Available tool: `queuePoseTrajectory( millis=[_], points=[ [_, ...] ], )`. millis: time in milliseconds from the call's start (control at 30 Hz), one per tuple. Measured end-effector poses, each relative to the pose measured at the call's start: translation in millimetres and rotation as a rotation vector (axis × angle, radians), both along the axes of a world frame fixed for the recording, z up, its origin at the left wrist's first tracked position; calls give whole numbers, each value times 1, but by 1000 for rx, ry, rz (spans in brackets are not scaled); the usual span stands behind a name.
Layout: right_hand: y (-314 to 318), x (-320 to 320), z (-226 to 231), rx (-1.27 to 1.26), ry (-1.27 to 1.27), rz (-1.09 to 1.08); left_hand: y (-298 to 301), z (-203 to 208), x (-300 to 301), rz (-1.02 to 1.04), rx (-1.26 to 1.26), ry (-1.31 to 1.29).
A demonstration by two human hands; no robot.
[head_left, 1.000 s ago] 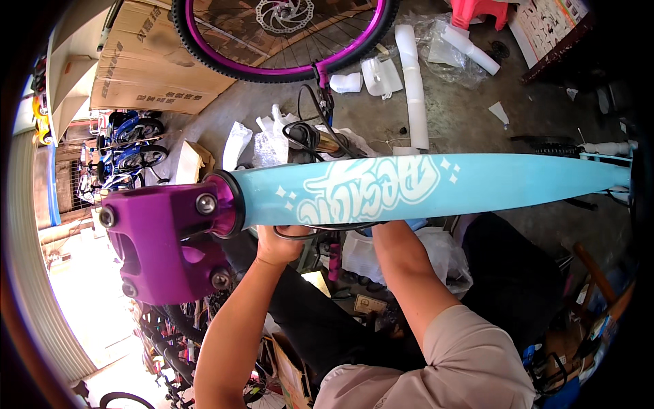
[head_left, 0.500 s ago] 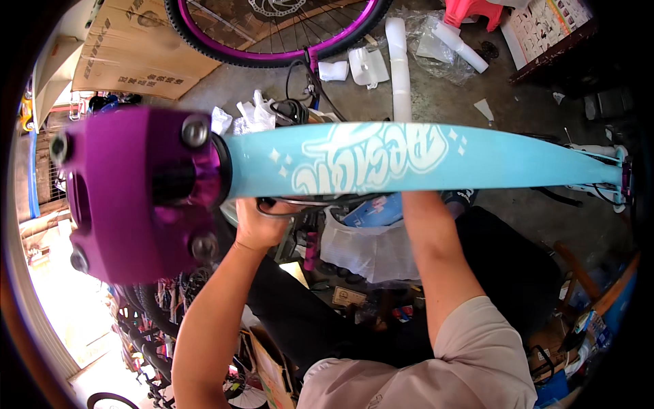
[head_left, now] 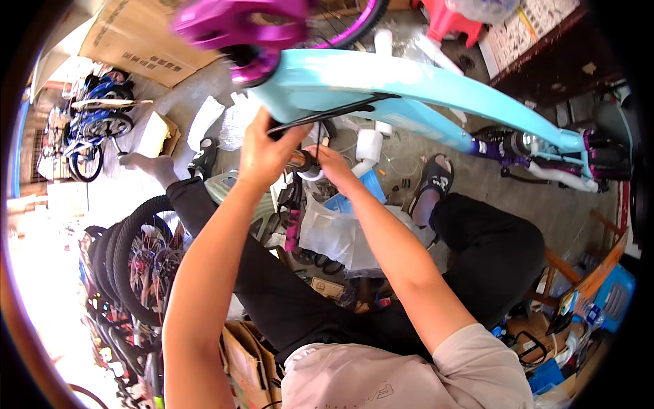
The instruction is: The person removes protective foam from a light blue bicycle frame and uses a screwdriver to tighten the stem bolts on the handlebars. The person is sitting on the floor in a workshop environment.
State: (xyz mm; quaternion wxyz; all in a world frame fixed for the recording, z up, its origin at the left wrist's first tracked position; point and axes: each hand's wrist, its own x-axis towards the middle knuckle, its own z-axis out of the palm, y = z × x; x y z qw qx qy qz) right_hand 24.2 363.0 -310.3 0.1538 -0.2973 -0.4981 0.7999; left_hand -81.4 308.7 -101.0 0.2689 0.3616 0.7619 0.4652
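A light blue bicycle frame [head_left: 436, 76] stretches across the upper part of the view, with a purple stem [head_left: 248, 24] blurred at its front end. Under the front of the frame, my left hand [head_left: 264, 158] is closed around a black cable [head_left: 327, 112] that runs along the frame's underside. My right hand [head_left: 334, 169] is beside it, fingers bent together at a hanging part of the cable. Between the hands shows a dark, shiny round tube end [head_left: 302, 161]. What the right fingertips grip is hidden.
A pink-rimmed wheel [head_left: 361, 24] lies beyond the frame. Plastic wrapping [head_left: 340, 235] is on the floor between my legs. Several tyres [head_left: 139, 262] stand at left, near a cardboard box [head_left: 248, 361]. A red stool [head_left: 453, 24] is at the far right.
The frame and purple stem have shifted up and away in view, with the frame's underside now showing. My right hand has come left, out from behind the frame, close to my left hand.
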Motion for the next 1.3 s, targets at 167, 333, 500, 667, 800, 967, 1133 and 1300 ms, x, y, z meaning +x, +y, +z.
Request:
queuePoseTrajectory(
  millis=[167, 333, 500, 667, 800, 967, 1133, 1300],
  points=[
    [16, 66, -13, 270, -237, -217, 16, -9, 17, 2, 177, 109],
    [16, 91, 165, 666, -76, -285, -51, -60, 16, 241, 312, 162],
    [86, 99, 319, 1302, 15, -360, -79, -110, -25, 452, 170, 32],
    [151, 65, 298, 1040, -390, -114, -18, -126, -69, 235, 39, 155],
    [155, 75, 294, 1009, -405, -24, 4, -132, -87, -334, 26, 339],
    [182, 98, 280, 1011, -529, 34, 33, -134, -77, -376, -278, 417],
    [185, 99, 283, 1045, -506, 68, 16, -173, -154, -257, -283, 592],
    [177, 86, 287, 1005, -470, 79, -66, -171, -315, 761, -185, 131]
  ],
)
